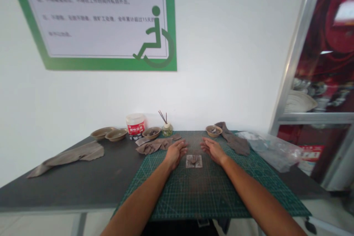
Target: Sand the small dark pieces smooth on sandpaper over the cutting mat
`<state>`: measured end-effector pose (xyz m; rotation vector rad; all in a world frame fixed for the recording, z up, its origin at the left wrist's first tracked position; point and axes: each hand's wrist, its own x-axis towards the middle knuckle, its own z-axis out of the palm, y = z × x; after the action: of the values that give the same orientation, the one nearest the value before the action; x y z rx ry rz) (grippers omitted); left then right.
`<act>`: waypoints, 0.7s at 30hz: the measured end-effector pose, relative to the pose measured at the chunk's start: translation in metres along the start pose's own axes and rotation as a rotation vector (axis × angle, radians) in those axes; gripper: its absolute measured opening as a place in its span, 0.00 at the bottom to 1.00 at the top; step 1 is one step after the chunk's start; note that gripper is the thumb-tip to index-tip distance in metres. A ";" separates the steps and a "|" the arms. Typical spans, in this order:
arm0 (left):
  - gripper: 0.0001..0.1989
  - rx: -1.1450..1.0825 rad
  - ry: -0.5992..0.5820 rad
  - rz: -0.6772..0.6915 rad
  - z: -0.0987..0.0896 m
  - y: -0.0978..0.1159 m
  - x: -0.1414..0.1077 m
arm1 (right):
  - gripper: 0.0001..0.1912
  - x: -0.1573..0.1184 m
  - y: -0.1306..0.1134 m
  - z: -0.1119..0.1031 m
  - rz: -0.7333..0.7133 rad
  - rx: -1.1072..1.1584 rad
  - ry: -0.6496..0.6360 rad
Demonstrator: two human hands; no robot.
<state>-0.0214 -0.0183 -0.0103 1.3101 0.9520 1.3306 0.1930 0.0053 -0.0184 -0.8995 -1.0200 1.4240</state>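
Note:
My left hand [176, 153] and my right hand [213, 149] hover over a green cutting mat [171, 195], palms facing each other. Both have their fingers stretched out, slightly blurred at the tips, and hold nothing. Between and just below them on the mat lies a small pale square sheet [198, 163]. A little brownish lump [193, 159] sits at its middle, too small to make out.
Crumpled brown cloths [155, 146] [234, 142] flank the hands. Small bowls [151, 136] [214, 135] with dark and pale pieces stand behind. At the back are a lidded tub [135, 127] and a reed diffuser [167, 129]. A clear plastic bag [276, 151] lies right.

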 end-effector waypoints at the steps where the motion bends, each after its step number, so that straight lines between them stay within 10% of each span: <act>1: 0.17 -0.038 0.059 -0.047 0.000 0.001 -0.002 | 0.16 -0.002 -0.001 -0.001 -0.002 0.000 0.021; 9: 0.17 -0.172 0.316 -0.127 -0.017 0.011 -0.007 | 0.16 -0.005 -0.002 -0.006 0.009 0.101 0.068; 21: 0.17 -0.297 0.280 -0.113 -0.031 -0.019 0.017 | 0.17 0.002 -0.014 -0.045 -0.128 0.361 0.129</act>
<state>-0.0484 0.0056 -0.0285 0.8478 0.9572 1.5259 0.2395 0.0123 -0.0207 -0.6400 -0.6821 1.3673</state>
